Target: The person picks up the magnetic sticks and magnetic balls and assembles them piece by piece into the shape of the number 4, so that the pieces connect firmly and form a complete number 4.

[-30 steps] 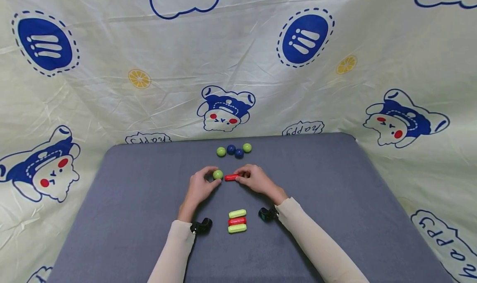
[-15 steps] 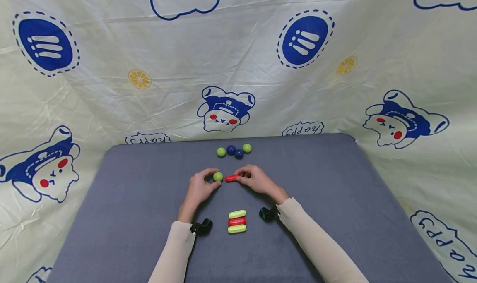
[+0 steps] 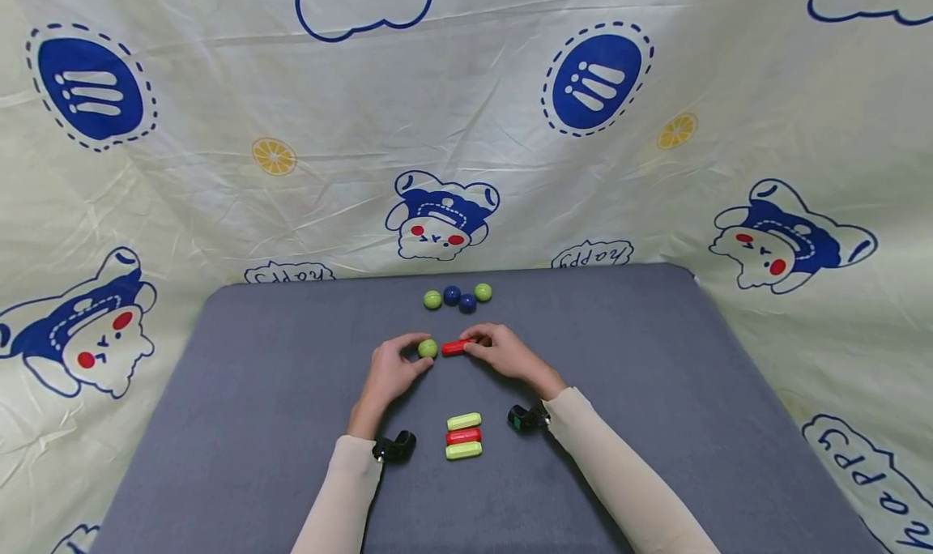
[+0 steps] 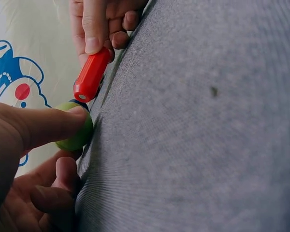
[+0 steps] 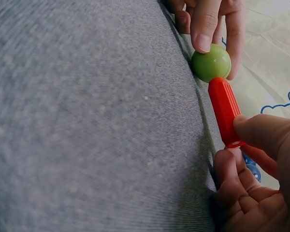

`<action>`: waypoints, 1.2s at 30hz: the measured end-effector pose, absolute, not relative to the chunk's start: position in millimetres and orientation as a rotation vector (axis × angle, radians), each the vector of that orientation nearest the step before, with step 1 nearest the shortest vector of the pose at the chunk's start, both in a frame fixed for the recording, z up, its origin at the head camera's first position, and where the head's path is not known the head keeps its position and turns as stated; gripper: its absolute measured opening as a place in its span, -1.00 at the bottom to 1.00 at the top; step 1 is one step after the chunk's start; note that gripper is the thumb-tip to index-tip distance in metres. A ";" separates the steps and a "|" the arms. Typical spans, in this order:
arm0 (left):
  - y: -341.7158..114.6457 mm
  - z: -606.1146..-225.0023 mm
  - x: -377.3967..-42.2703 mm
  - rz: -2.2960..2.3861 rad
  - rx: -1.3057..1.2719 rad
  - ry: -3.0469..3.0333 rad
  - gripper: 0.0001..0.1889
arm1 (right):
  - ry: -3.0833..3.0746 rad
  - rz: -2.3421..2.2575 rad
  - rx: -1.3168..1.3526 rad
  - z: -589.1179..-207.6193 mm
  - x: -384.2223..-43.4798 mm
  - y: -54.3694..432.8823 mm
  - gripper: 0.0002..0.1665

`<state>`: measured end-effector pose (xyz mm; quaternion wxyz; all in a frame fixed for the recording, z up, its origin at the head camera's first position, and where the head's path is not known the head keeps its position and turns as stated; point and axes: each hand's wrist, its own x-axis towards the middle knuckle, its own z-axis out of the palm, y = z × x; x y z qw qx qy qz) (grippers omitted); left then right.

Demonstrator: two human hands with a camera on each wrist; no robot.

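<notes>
Between thumb and fingers, my left hand (image 3: pixel 389 372) pinches a glossy green ball (image 3: pixel 428 348) low over the grey table. To its right, my right hand (image 3: pixel 508 353) pinches a red ridged rod (image 3: pixel 455 347) near one end. The rod's free end points toward the ball. In the head view a narrow gap shows between them; in the right wrist view the red rod (image 5: pixel 224 111) overlaps the lower edge of the green ball (image 5: pixel 211 63), and whether they touch I cannot tell. The left wrist view shows the rod's end face with a small pale dot.
Nearer me lie a yellow-green rod (image 3: pixel 464 421), a red rod (image 3: pixel 463 436) and another yellow-green rod (image 3: pixel 463 450), side by side. Beyond my hands sit two green balls and two blue balls (image 3: pixel 467 303) in a cluster. A printed curtain (image 3: pixel 510 173) hangs behind the grey table (image 3: pixel 291 424).
Both hands keep their grips. The ball has come slightly nearer to me and to the right. The red rod has shifted a few pixels to the right.
</notes>
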<state>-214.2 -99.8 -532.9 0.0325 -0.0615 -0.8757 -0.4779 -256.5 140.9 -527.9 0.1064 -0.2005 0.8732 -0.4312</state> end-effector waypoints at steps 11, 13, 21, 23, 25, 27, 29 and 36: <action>-98.5 -533.7 -210.3 -1.461 -0.202 -2.744 -0.60 | 2.551 -1.288 -0.609 -528.2 -256.2 141.7 -0.76; -98.4 -533.5 -209.8 -1.471 -0.189 -2.746 -0.59 | 2.552 -1.285 -0.609 -528.2 -255.9 141.5 -0.76; -99.1 -532.9 -208.2 -1.512 -0.183 -2.721 -0.61 | 2.564 -1.278 -0.610 -528.1 -254.2 141.0 -0.76; -99.6 -533.9 -208.1 -1.516 -0.186 -2.706 -0.62 | 2.562 -1.282 -0.612 -529.0 -253.8 140.8 -0.77; -99.9 -534.6 -208.1 -1.511 -0.190 -2.694 -0.63 | 2.562 -1.289 -0.610 -529.3 -253.4 140.6 -0.77; -100.1 -535.3 -208.3 -1.508 -0.190 -2.687 -0.64 | 2.562 -1.300 -0.611 -529.3 -252.9 140.4 -0.78; -100.2 -535.2 -208.2 -1.502 -0.192 -2.678 -0.65 | 2.566 -1.302 -0.615 -529.5 -252.5 140.1 -0.78; -100.9 -537.6 -208.0 -1.522 -0.182 -2.666 -0.65 | 2.579 -1.316 -0.621 -530.6 -251.6 139.9 -0.78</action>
